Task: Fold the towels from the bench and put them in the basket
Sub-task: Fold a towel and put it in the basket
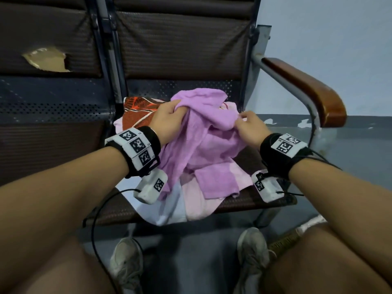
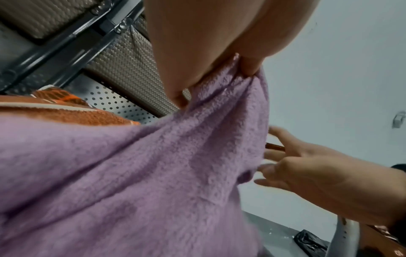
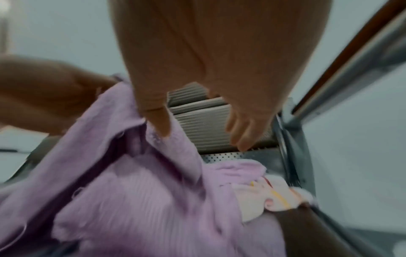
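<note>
A purple towel (image 1: 201, 136) lies bunched on top of a heap on the bench seat (image 1: 250, 198). My left hand (image 1: 177, 108) grips a raised fold at its upper left; in the left wrist view the thumb and fingers (image 2: 248, 69) pinch the terry cloth (image 2: 153, 173). My right hand (image 1: 241, 122) is at the towel's right edge. In the right wrist view its thumb (image 3: 159, 125) touches the purple cloth (image 3: 131, 191) while the other fingers (image 3: 239, 137) stay spread and off it. No basket is clearly in view.
Under the purple towel lie an orange-brown patterned towel (image 1: 142, 111), a pale pink one (image 1: 199, 202) and a whitish one (image 1: 167, 211). A wooden armrest (image 1: 307, 88) bounds the seat on the right. My shoes (image 1: 127, 264) stand on the grey floor below.
</note>
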Available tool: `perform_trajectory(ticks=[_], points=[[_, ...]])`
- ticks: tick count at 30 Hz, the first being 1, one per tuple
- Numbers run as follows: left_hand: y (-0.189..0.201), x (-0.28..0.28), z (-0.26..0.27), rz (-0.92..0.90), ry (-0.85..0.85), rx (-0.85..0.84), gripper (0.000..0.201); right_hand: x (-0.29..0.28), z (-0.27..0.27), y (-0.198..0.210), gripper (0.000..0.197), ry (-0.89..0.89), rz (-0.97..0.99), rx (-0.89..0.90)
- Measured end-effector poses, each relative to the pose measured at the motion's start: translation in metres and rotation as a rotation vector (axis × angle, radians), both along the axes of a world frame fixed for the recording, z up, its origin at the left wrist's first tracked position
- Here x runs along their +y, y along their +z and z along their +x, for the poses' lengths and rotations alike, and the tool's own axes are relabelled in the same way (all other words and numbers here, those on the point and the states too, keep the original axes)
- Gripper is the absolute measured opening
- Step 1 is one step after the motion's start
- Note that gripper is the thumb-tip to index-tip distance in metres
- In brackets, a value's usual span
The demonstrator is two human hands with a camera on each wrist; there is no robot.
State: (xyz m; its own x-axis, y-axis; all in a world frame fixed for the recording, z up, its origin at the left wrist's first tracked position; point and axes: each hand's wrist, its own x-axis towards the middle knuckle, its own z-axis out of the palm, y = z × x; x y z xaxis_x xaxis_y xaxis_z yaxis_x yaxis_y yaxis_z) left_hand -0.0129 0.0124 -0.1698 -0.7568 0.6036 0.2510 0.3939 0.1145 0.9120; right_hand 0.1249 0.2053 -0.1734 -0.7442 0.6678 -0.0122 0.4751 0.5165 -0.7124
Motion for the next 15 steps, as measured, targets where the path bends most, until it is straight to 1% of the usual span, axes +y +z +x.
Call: perform_trajectory(ticks=[2, 3, 4, 6, 7, 9, 10, 11, 12, 13, 14, 15], points=[[0.002, 0.009, 0.007, 0.045, -0.040, -0.094, 0.034, -0.007, 0.006, 0.000, 0.077, 0.196, 0.029, 0.036], [0.002, 0.014, 0.010, 0.059, -0.066, -0.129, 0.040, -0.011, 0.007, 0.000, 0.084, 0.306, 0.097, 0.056], [0.003, 0.017, 0.012, 0.050, -0.088, -0.164, 0.045, -0.015, 0.007, -0.002, 0.072, 0.390, 0.195, 0.067], [0.003, 0.021, 0.015, 0.028, -0.104, -0.213, 0.049, -0.025, 0.003, -0.003, 0.018, 0.396, 0.377, 0.085], [0.002, 0.023, 0.014, -0.001, -0.072, -0.188, 0.042, -0.028, 0.001, -0.002, 0.014, 0.366, 0.376, 0.129], [-0.002, 0.022, 0.009, -0.146, 0.136, -0.001, 0.015, -0.033, 0.000, 0.002, 0.020, 0.269, 0.234, 0.192], [-0.004, 0.018, 0.010, -0.206, 0.257, 0.092, 0.019, -0.032, -0.001, 0.003, 0.022, 0.229, 0.173, 0.222], [-0.008, 0.015, 0.011, -0.218, 0.294, 0.159, 0.027, -0.034, -0.002, 0.006, 0.023, 0.194, 0.131, 0.242], [-0.011, 0.015, 0.016, -0.208, 0.209, 0.168, 0.034, -0.034, -0.004, 0.006, 0.023, 0.171, 0.098, 0.262], [-0.013, 0.014, 0.025, -0.204, 0.046, 0.137, 0.042, -0.036, -0.007, 0.008, 0.024, 0.156, 0.059, 0.284], [-0.016, 0.015, 0.036, -0.247, -0.114, 0.110, 0.053, -0.038, -0.009, 0.009, 0.025, 0.151, 0.024, 0.317], [-0.021, 0.016, 0.044, -0.312, -0.217, 0.139, 0.061, -0.040, -0.010, 0.011, 0.027, 0.144, -0.004, 0.344]])
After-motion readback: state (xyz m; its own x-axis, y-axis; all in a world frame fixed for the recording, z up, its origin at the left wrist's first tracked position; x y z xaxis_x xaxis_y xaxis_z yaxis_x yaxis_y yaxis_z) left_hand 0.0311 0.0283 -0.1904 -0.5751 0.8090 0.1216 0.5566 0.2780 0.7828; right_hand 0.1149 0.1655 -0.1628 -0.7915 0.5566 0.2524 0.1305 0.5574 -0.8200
